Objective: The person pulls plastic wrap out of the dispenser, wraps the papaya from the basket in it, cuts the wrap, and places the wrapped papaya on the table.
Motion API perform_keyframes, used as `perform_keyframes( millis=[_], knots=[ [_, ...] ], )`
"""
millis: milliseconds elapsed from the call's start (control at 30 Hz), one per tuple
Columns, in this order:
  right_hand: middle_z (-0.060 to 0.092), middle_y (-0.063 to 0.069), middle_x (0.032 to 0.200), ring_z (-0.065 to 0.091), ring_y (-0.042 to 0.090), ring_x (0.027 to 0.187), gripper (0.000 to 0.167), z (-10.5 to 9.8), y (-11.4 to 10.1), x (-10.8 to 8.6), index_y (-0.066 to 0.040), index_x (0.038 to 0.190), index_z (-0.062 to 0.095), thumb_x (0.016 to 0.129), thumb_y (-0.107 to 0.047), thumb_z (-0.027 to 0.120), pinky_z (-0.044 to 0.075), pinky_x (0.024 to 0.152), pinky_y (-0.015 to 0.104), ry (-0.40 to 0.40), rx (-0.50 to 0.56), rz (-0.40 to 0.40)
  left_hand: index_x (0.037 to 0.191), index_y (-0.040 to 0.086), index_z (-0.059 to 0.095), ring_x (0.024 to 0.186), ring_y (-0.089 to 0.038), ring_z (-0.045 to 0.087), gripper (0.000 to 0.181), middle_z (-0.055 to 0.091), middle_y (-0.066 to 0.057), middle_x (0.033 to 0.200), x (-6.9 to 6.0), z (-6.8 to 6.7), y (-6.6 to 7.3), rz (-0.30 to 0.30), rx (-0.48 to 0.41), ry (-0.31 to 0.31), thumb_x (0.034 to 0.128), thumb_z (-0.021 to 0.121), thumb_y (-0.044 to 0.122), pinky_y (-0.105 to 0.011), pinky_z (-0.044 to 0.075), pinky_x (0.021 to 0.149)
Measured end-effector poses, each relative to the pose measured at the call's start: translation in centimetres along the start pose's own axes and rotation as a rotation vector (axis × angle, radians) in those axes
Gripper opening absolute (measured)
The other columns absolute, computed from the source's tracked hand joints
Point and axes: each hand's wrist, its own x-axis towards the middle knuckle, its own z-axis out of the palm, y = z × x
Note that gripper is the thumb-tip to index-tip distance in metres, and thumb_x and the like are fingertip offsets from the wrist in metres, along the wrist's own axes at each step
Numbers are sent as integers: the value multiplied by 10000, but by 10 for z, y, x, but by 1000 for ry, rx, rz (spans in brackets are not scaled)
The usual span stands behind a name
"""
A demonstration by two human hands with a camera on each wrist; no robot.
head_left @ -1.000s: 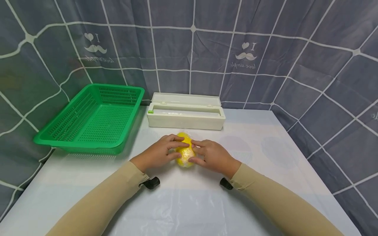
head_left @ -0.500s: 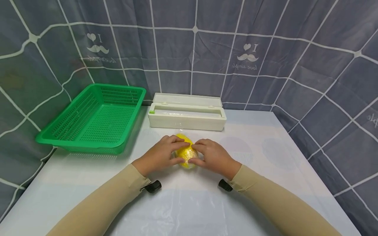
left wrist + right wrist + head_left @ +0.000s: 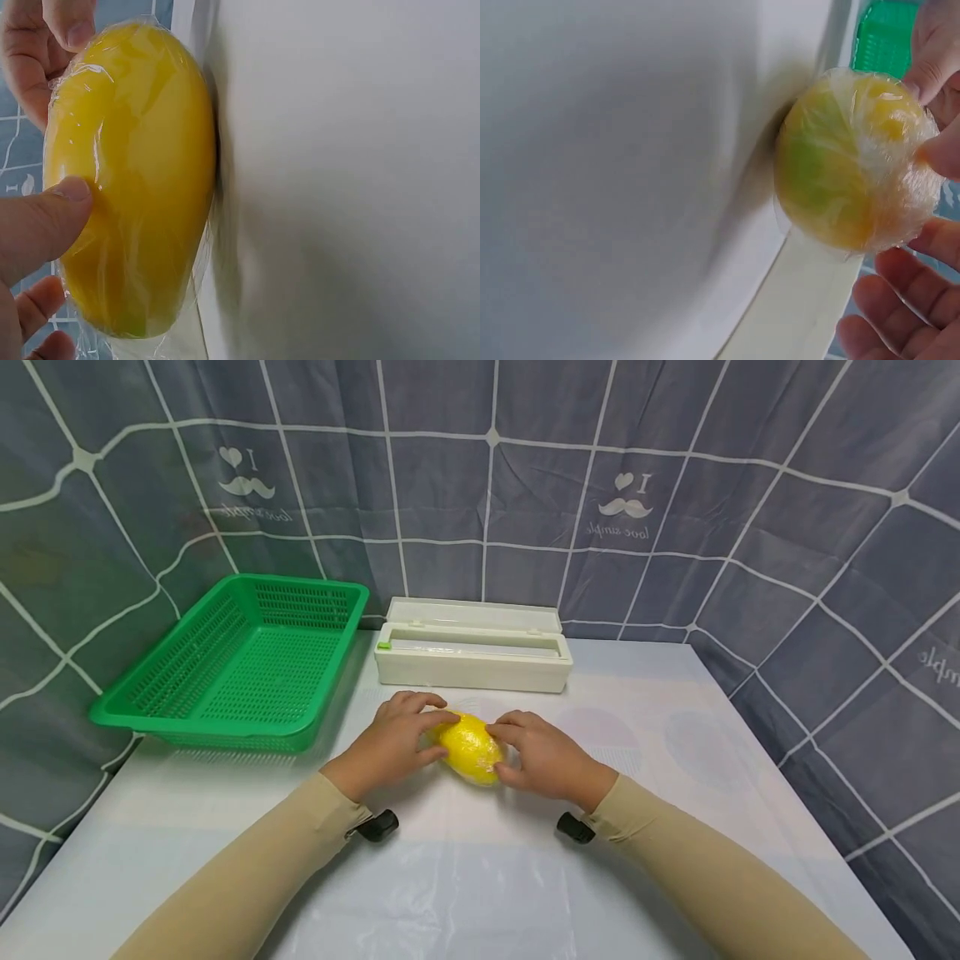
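A yellow mango (image 3: 471, 748) in clear cling film lies tilted on the table between both hands. My left hand (image 3: 393, 739) holds its left end, the thumb (image 3: 56, 217) pressing on the film in the left wrist view. From the other side my right hand (image 3: 543, 756) pinches the right end between thumb and forefinger. In the right wrist view its other fingers (image 3: 892, 304) stay off the fruit. Film wrinkles gather on the mango's end (image 3: 847, 165), where a green patch shows through. Part of the left fingers is hidden behind the fruit.
Behind the hands a white cling film box (image 3: 472, 672) stands with its lid raised and a roll inside. A green plastic basket (image 3: 307, 727) sits at the back left. Grey checked cloth (image 3: 442, 485) hangs around the white-covered table (image 3: 465, 893).
The mango has turned from nearly upright in view to slanting, its near end now toward the right. My left hand has moved slightly left, and more of the yellow skin shows.
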Motion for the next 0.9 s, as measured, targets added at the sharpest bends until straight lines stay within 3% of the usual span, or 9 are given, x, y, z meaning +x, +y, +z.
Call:
perform_keyframes(
  millis=[267,367,500,700,900],
  knots=[
    [649,115,1283,613,279,1119,442,9,-3,0,-60,1361,689,924,-119,716,559,986,405,143,-82,-55,1247,197,694,1431,-340,431,458,590,-41,1469,-1,1,3,-10,-3,8,863,878,366,-619,308,1129],
    [665,98,1233,616,263,1054,389,13,-5,0,-71,1311,714,943,-190,753,556,937,390,170,-131,-86,1204,192,677,1437,-335,434,462,606,-34,1456,-1,0,5,-7,2,0,849,885,401,-608,302,1127],
    [671,78,1231,625,250,1048,461,15,-6,0,-75,1304,700,919,-294,828,554,946,383,178,-175,-109,1198,195,662,1441,-338,453,456,638,-13,1423,-2,-3,8,-8,22,-30,865,866,431,-595,282,1142],
    [683,78,1235,643,272,1077,463,17,-4,1,-76,1270,679,870,-193,879,554,996,397,219,-210,-139,1206,165,681,1198,-226,663,428,744,25,1211,-2,-8,11,-7,25,-54,892,845,405,-592,304,1128],
    [645,119,1317,611,304,1125,506,22,-9,1,-81,1324,645,870,-141,859,544,1024,411,234,-222,-182,1261,171,649,1016,-170,710,513,763,34,1113,-4,-8,17,1,51,-31,867,863,421,-580,350,1097]
  ],
)
